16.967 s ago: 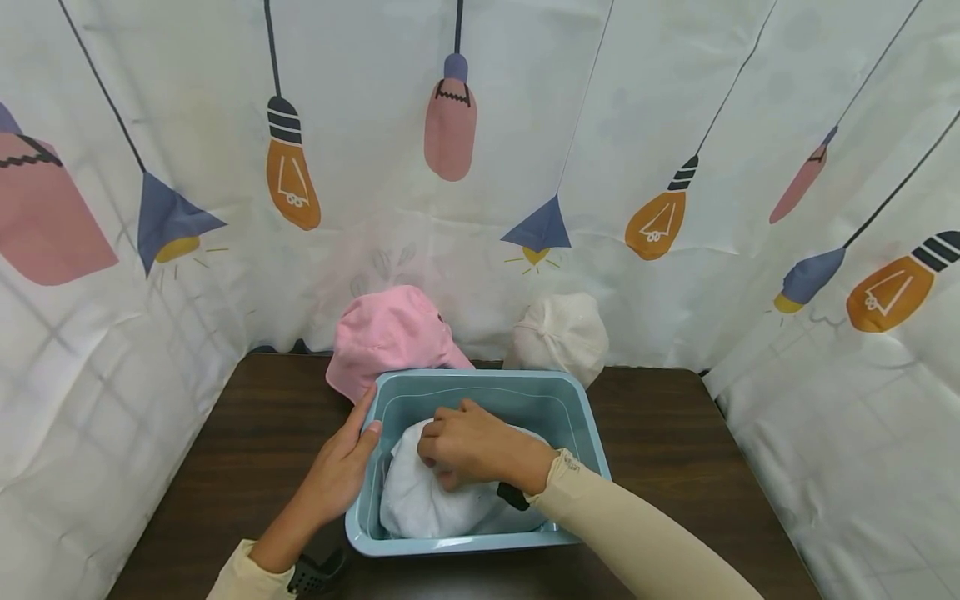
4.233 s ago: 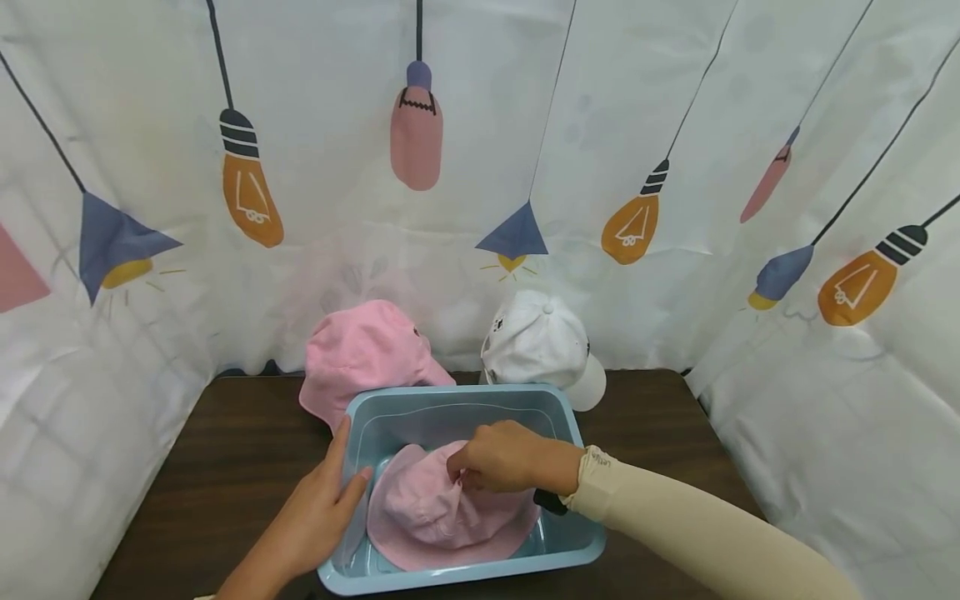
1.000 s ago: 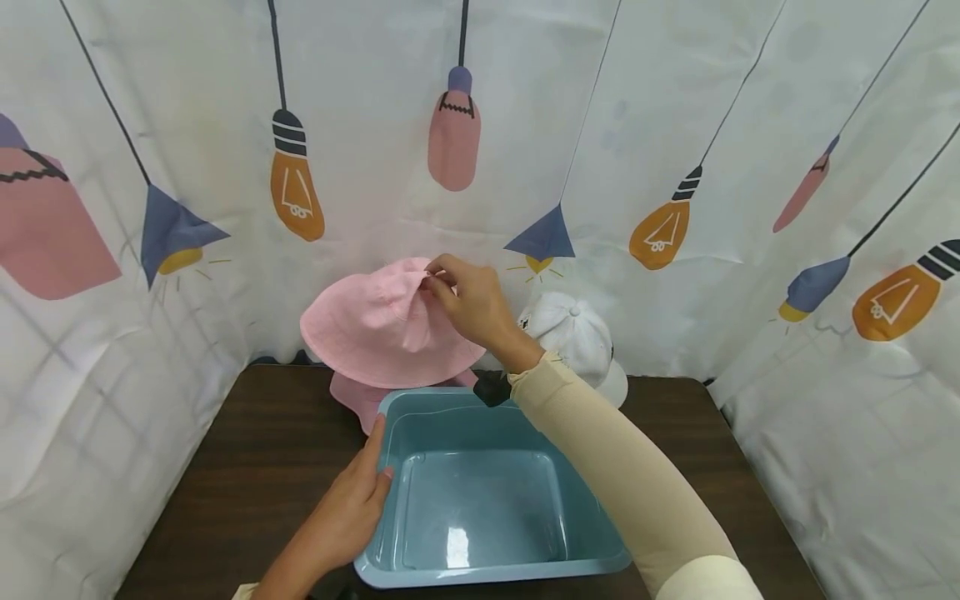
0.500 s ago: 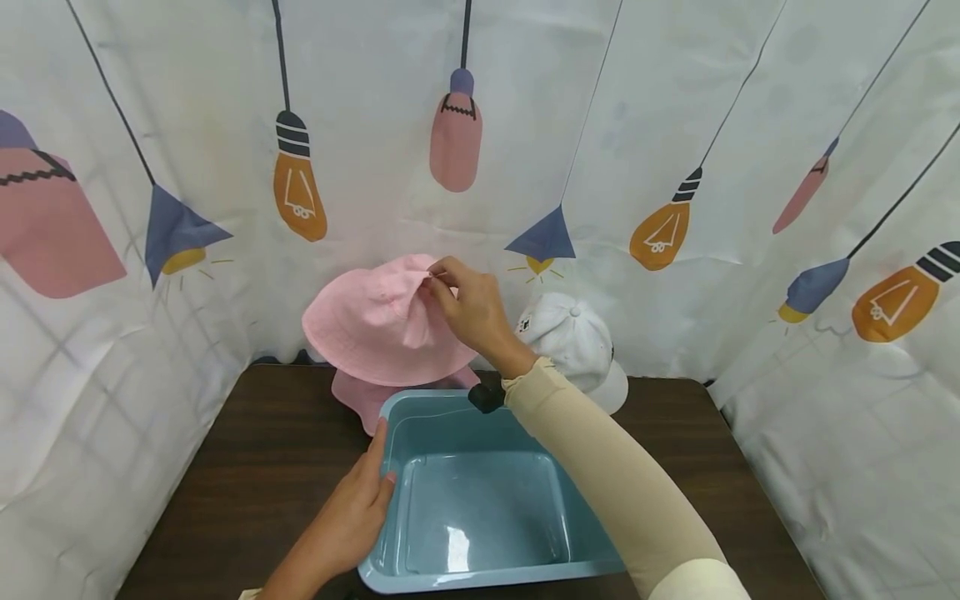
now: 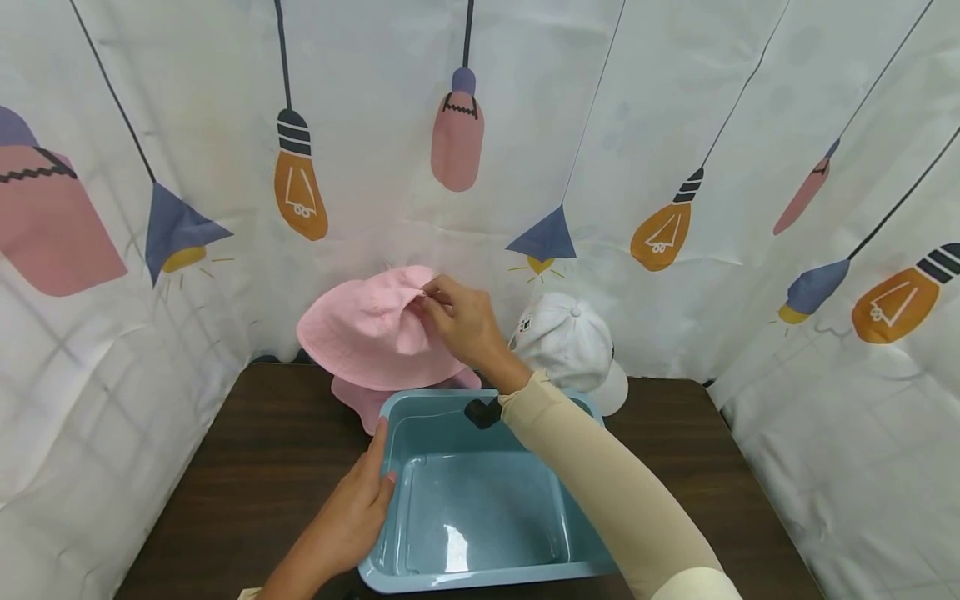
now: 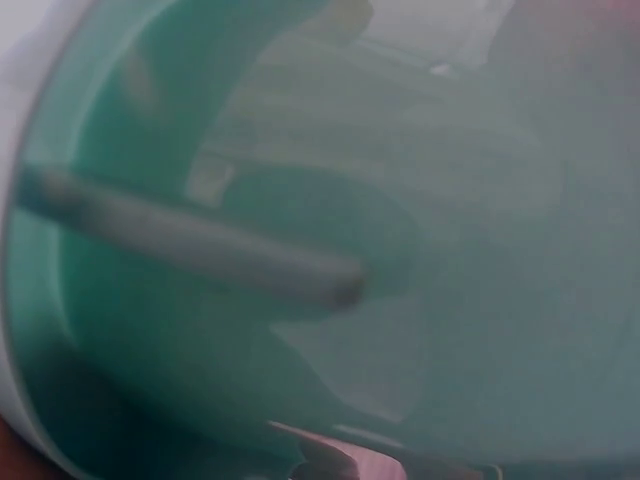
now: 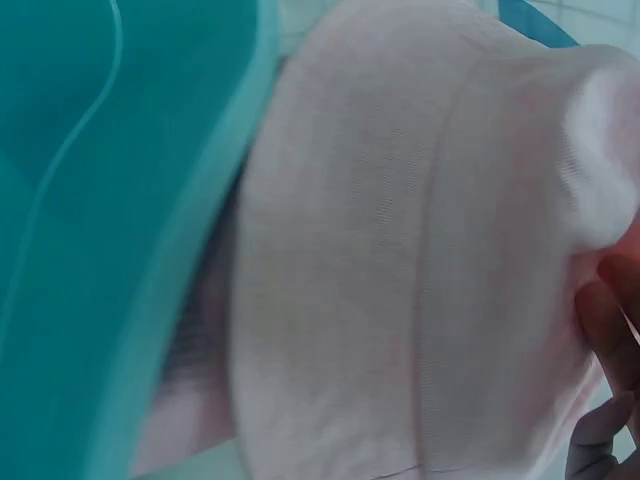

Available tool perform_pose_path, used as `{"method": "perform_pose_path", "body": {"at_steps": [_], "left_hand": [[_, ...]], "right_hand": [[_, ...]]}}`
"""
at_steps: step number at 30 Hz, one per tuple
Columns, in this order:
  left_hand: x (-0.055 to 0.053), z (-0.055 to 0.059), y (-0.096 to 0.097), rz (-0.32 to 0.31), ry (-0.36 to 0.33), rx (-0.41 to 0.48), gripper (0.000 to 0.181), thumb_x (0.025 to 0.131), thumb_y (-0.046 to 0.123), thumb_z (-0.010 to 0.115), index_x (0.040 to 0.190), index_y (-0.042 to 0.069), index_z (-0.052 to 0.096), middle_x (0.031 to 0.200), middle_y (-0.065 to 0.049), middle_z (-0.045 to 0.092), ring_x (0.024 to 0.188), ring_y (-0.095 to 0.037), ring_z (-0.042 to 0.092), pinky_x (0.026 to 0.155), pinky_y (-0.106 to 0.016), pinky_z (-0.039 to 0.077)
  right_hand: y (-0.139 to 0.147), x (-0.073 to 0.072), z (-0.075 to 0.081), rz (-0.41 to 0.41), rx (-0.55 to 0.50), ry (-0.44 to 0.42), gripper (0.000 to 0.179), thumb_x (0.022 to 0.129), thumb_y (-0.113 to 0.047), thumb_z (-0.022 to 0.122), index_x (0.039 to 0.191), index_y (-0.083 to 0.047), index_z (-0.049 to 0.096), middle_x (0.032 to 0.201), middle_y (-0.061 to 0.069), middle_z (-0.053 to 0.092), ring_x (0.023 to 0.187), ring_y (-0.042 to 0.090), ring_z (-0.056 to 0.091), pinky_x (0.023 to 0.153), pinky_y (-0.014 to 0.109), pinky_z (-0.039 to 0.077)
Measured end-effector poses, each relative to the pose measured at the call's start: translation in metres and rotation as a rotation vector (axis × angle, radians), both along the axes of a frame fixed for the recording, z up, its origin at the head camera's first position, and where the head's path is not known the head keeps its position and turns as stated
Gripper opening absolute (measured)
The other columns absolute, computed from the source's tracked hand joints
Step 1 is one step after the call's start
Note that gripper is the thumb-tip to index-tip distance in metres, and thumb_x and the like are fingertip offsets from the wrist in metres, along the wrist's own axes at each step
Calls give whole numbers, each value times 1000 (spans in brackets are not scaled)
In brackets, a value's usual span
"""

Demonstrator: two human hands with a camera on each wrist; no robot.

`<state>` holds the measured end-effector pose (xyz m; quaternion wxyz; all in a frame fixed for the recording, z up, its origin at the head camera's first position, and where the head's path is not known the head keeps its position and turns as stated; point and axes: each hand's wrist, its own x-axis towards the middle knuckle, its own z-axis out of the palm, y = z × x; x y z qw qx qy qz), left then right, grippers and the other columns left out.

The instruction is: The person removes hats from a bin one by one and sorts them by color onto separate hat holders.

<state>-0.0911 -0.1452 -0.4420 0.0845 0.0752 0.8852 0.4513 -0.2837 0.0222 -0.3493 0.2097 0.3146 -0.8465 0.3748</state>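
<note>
My right hand (image 5: pixel 465 321) pinches the crown of a pale pink bucket hat (image 5: pixel 375 333) at the back left. The right wrist view shows the bucket hat's stitched brim (image 7: pixel 330 250) close up, with my fingertips (image 7: pixel 605 310) at its crown. Beneath it, the lower part of a deeper pink cap (image 5: pixel 360 402) shows; the rest is hidden. My left hand (image 5: pixel 352 504) holds the left rim of a blue plastic basin (image 5: pixel 480 508), thumb over the edge. In the blurred left wrist view, one digit (image 6: pixel 220 245) reaches over the basin's wall.
A white baseball cap (image 5: pixel 566 346) stands at the back right, behind the basin's far corner. All this is on a dark wooden table (image 5: pixel 247 467). A white curtain (image 5: pixel 375 125) printed with lamps and bulbs hangs close behind and at both sides.
Earlier a white cloth item, then the bucket hat, lay in the basin. My right hand has lifted the bucket hat out to the back left and just lowered it slightly over the pink cap.
</note>
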Motion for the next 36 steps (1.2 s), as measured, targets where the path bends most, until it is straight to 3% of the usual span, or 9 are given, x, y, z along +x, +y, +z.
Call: {"method": "perform_pose_path", "body": {"at_steps": [6,12,16,20,24,26,28,33,36], "left_hand": [[-1,0,0,-4,-8,-12,73,109,15,43,165,13,-4,169,-24,13,151,-49,27,118,-69,24],[-1,1,-2,-12,-17,-14,72,110,22,43,165,12,-3,169,-25,13,151,-50,25,116,-71,24],[-4,7,-8,28,20,-42,68,111,42,36,164,6,13,163,-26,27,147,-51,34,113,-73,29],[-20,17,-23,125,90,-33,65,112,45,29,157,-1,33,152,-27,41,139,-48,45,109,-68,39],[-51,22,-43,271,39,169,61,111,46,27,149,-1,37,147,-25,46,126,-39,58,92,-45,58],[-68,23,-53,340,-16,311,59,111,47,25,146,-1,32,146,-24,46,114,-29,66,78,-32,61],[-84,21,-62,381,-66,419,58,111,47,26,145,0,28,146,-24,43,105,-19,69,76,-26,60],[-113,15,-78,356,-157,541,51,110,49,32,140,8,34,131,-15,51,95,-12,69,79,-27,61],[-121,11,-86,313,-224,715,39,109,47,38,129,15,46,113,-1,58,93,-13,69,79,-27,59]], "right_hand": [[2,2,-16,41,19,-51,6,100,-17,67,102,-12,70,100,3,79,94,17,76,82,26,60],[4,-1,-23,54,25,-103,14,99,-19,68,111,-11,71,109,4,78,103,18,75,87,27,59],[10,-3,-18,64,16,-172,27,100,-20,67,126,-13,67,116,4,77,106,20,75,86,31,60],[23,-7,-14,1,-92,-345,34,102,-25,65,136,-19,63,117,2,77,105,19,74,84,33,60],[38,-10,-16,-174,-146,-556,36,104,-37,59,136,-20,61,109,3,78,88,18,74,74,32,56],[45,-11,-20,-248,-115,-674,41,104,-43,55,135,-17,59,105,4,77,80,19,73,69,32,53],[50,-11,-26,-285,-58,-782,46,105,-48,51,131,-11,58,101,8,75,76,22,72,69,34,54],[56,-8,-41,-301,137,-957,59,104,-55,43,118,-2,63,90,11,76,71,23,69,70,39,57],[55,-7,-48,-279,146,-1056,62,104,-57,42,122,-2,65,88,8,77,74,21,69,70,35,54]]}}
